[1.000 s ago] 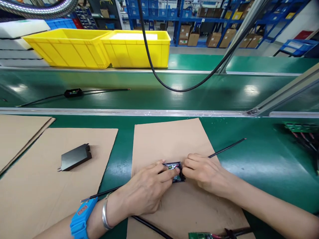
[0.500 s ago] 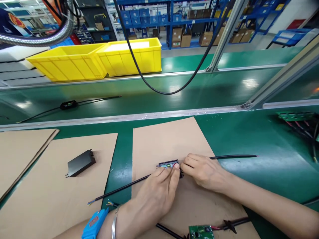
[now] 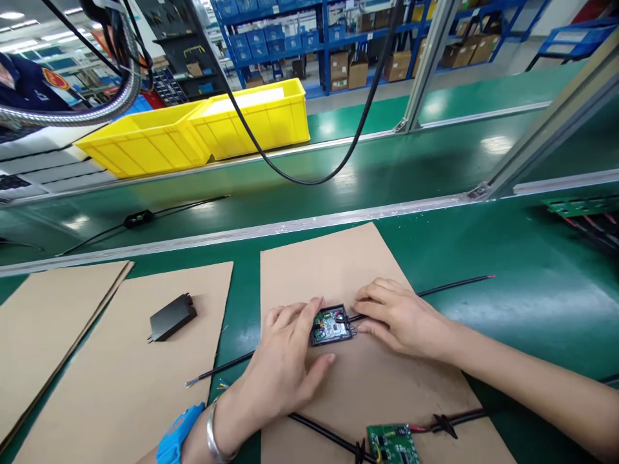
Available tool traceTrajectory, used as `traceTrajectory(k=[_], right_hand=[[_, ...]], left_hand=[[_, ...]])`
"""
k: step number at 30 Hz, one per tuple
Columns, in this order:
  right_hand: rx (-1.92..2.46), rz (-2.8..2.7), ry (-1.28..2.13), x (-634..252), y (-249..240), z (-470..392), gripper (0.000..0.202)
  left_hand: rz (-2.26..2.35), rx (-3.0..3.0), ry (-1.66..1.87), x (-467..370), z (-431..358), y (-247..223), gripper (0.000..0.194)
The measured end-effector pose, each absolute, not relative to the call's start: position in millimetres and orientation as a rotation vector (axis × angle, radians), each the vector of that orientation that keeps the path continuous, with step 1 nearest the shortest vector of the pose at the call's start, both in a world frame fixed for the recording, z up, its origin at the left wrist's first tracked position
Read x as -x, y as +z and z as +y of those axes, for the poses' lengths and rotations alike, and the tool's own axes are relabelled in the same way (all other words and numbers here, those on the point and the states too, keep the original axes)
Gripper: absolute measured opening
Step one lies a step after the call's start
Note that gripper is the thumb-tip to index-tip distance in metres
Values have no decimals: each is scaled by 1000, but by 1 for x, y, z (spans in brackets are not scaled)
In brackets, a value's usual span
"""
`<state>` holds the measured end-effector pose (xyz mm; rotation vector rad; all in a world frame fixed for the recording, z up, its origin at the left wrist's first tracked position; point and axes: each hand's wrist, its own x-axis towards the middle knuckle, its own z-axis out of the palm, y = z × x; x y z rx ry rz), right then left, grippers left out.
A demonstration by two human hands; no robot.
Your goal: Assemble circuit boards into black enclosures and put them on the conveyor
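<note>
A small black plastic case [image 3: 351, 332] with a green circuit board [image 3: 331, 324] inside lies open on the middle cardboard sheet. My left hand [image 3: 285, 351] rests at the case's left end, its fingertips touching there and its thumb spread apart, holding nothing. A black cable [image 3: 457, 284] leaves the case's right end and passes under the curled fingers of my right hand [image 3: 399, 319], which grips it close to the case. Another black cable [image 3: 227, 366] runs out to the left beneath my left hand, its coloured wire ends bare.
A black case cover [image 3: 173, 317] lies on the left cardboard [image 3: 120, 380]. Near the front edge is a second green board [image 3: 393, 441] with cables. Yellow bins [image 3: 264, 125] stand behind the metal rail. A black cable loop [image 3: 309, 182] hangs overhead. More boards [image 3: 580, 206] lie at right.
My left hand has drawn back leftward off the board, its thumb lifting away, so more of the board shows. My right hand stays by the case's right end. The view has tilted slightly.
</note>
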<state>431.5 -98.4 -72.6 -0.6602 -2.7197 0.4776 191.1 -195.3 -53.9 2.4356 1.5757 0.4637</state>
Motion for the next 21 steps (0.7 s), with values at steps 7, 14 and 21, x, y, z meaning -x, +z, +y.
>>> traceTrajectory(k=[7,14,21], right_hand=[[648,-2775,388,-431,-75,-96,21],[708,-2321,279,-456,-44,-93,15],[672,-2551,512,-455,-44,-121,18]], left_hand=[[1635,-2364,374,-195,-190,-68,55],[1808,-2628,454,-168,-66,-8,54],[2074,-2533,364,-154,16,-29,68]])
